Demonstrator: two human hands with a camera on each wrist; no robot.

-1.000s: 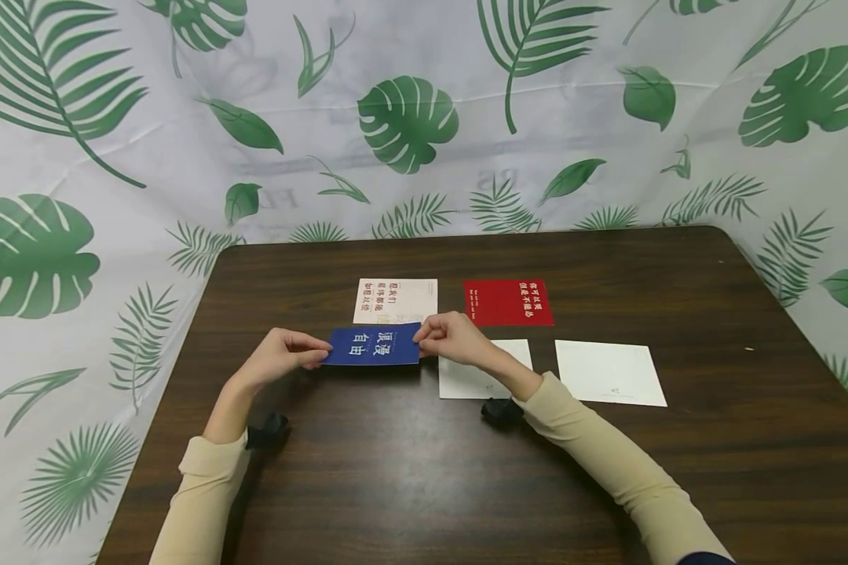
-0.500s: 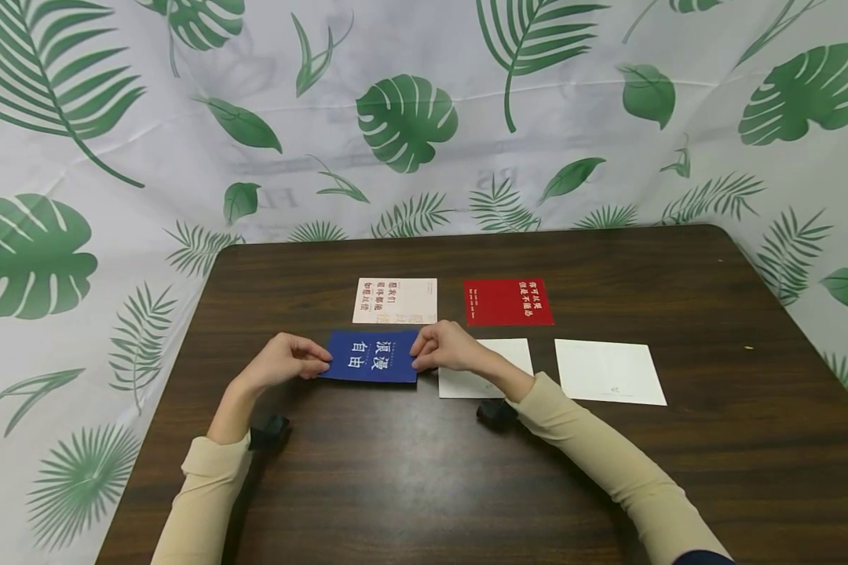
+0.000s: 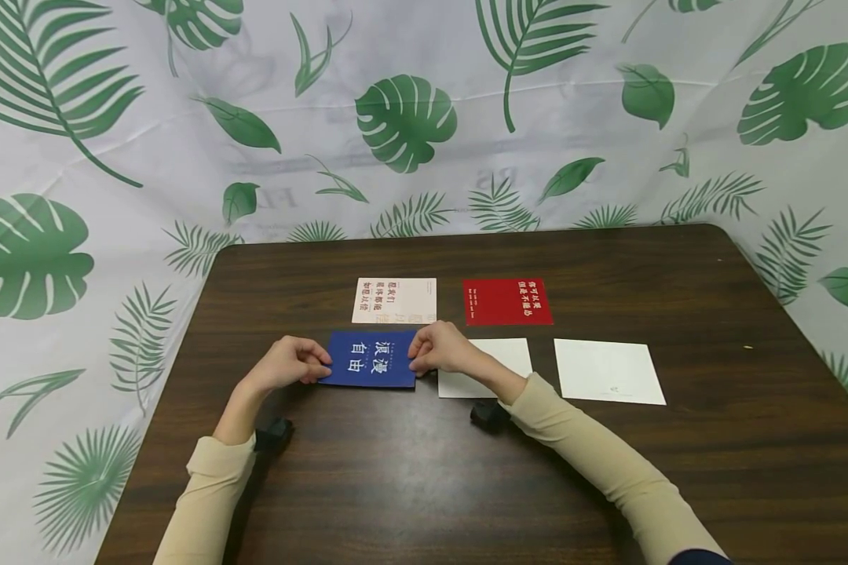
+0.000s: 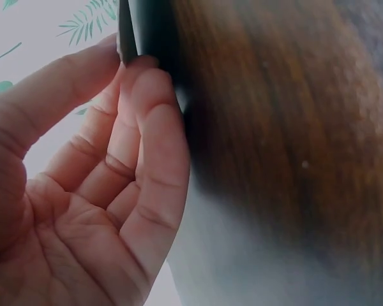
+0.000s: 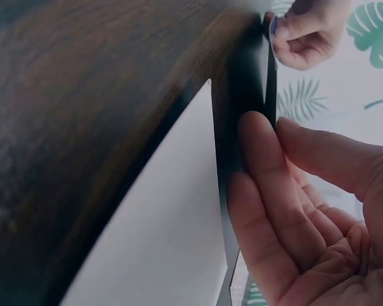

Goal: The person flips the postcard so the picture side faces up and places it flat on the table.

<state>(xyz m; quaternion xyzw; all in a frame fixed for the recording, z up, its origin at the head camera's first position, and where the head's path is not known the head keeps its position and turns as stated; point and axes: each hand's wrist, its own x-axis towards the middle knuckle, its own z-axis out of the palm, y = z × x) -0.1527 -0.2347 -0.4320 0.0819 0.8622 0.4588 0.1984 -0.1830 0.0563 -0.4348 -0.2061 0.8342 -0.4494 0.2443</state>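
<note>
While you are pinching the dark blue rectangular card with white characters (image 3: 370, 359) by its two short ends, your left hand (image 3: 287, 366) is gripping the left end and your right hand (image 3: 440, 349) the right, thumb over fingers on each side, so neither hand is free or spread. Compared with a second ago, you are bringing the card down and slightly toward you: it was riding higher and overlapping the lower edge of the cream card with red print (image 3: 394, 300), and now it is sitting just clear of that card, low over the dark brown wooden table (image 3: 410, 471). Whether it is already touching the wood cannot be told from the head view; the wrist views are showing your fingers (image 4: 154, 146) curled at its edge with the tabletop close behind, and your right-hand fingers (image 5: 268, 191) alongside the plain white card (image 5: 172, 242). That drop suggests you are setting the blue card into the near row, just left of that white card (image 3: 486, 369), with a second white square card (image 3: 609, 371) further right and the red card with white print (image 3: 507, 301) behind. The placing looks nearly finished but the grip is not yet let go.
</note>
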